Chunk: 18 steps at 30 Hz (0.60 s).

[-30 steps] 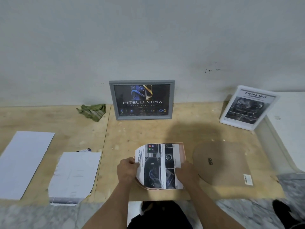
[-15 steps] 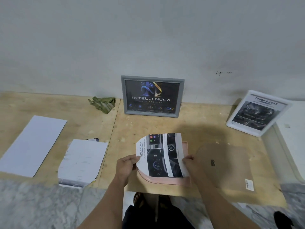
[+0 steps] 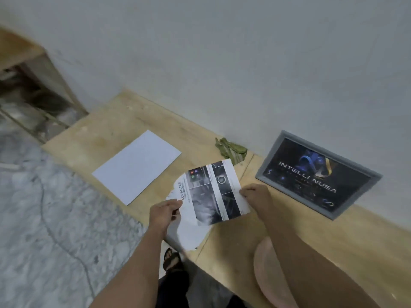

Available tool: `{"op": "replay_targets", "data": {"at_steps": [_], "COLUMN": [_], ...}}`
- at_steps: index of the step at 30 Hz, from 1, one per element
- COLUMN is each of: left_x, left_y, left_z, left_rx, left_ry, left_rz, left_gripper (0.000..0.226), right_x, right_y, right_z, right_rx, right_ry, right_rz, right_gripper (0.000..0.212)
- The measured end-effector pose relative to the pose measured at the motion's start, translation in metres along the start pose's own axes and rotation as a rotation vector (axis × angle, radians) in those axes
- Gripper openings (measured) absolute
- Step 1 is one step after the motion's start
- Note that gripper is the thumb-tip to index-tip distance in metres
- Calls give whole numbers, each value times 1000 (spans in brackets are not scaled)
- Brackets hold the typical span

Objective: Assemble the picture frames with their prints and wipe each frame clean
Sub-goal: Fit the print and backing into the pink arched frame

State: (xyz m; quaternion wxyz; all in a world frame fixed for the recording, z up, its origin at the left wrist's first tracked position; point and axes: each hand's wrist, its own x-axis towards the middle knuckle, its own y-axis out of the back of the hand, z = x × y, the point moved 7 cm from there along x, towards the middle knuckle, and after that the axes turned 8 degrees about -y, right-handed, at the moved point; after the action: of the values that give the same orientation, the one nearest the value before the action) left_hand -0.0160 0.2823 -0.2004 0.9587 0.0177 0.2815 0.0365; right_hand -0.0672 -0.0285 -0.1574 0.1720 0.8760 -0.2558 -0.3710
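- Holding the print above the wooden table, I have the left hand pinching its left edge and the right hand pinching its right edge; both grips are closed on the paper.
- I see the print lifted clear of the pink frame, which lies flat at the lower right, partly hidden under my right forearm. The print is not seated in it.
- One grey frame leans against the wall with its dark print already inside. I judge this unit assembled; whether it has been wiped I cannot tell.
- A green cloth lies crumpled by the wall, just left of the grey frame, with no hand on it.
- A blank white sheet lies flat on the table to the left, and another white sheet with a ragged edge lies under the held print.
- Estimated progress: partway. Remaining work, as I judge it: seat the print in the pink frame, close the back, then wipe it with the cloth.
- The view is motion-blurred, so fine print detail is unreadable.
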Motion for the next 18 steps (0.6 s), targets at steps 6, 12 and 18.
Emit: {"op": "replay_targets", "data": {"at_steps": [6, 12, 18], "left_x": [98, 157, 179], "left_y": [110, 170, 183], "left_z": [32, 28, 27], "left_rx": [-17, 25, 11], "left_ry": [38, 95, 152], "left_rz": [189, 286, 303], "left_gripper": [8, 19, 22], "right_x": [44, 81, 98], "right_y": [-153, -273, -321], "right_z": [-138, -206, -224], "right_rx": [-267, -458, -576], "right_ry": [193, 265, 327], "right_rz": [-118, -161, -136], "right_gripper": [10, 12, 15]}}
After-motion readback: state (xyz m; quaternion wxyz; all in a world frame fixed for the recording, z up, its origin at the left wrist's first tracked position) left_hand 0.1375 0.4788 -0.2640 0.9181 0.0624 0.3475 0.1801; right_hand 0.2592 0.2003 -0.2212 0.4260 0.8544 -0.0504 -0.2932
